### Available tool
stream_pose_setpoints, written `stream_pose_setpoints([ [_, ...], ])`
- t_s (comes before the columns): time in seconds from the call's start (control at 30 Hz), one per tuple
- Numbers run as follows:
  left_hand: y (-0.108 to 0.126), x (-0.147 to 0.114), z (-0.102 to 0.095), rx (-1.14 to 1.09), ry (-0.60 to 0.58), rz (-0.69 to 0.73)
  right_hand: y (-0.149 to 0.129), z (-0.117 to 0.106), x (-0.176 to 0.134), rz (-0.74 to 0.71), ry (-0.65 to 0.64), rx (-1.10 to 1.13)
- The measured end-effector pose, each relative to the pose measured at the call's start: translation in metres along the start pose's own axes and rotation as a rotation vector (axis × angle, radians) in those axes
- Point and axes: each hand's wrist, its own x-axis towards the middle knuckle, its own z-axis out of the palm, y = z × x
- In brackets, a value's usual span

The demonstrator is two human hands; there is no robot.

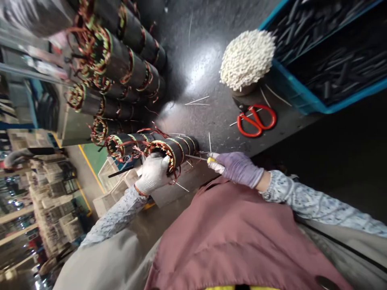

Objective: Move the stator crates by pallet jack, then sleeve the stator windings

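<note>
My left hand, in a white knit glove, grips the near end of a stack of motor stators, its fingertips tucked inside the bore and hidden. Copper windings and green insulation edge the rim. Wrapped around a tool with a yellow handle is my right hand, in a purple glove with pale fingertips. The tool's thin metal shaft points at the side of the stack; it looks like a screwdriver, but its tip is too blurred to tell whether it touches. Loose copper wires hang below the rim.
More stator stacks stand at the left. White thin sticks lie scattered on the dark table. Red-handled scissors rest beside a heaped bowl of white short pieces. Blue bins hold black pieces at the right.
</note>
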Motion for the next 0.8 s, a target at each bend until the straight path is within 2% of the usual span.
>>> stream_pose_setpoints([
  [0.33,0.005,0.001,0.001,0.054,0.021,-0.041,-0.021,-0.005,0.007,0.05,-0.074,-0.112],
  [0.53,0.005,0.003,0.002,0.01,0.042,-0.096,-0.014,-0.001,0.013,-0.018,-0.128,0.087],
  [0.63,0.004,0.004,0.004,0.0,0.059,-0.118,-0.014,-0.006,0.022,-0.013,-0.076,-0.067],
  [0.7,0.002,0.004,0.005,0.0,0.073,-0.092,-0.023,-0.013,0.035,-0.038,-0.11,-0.104],
  [0.8,0.0,0.003,0.008,0.011,0.069,-0.024,-0.051,-0.023,0.057,-0.18,-0.181,-0.119],
])
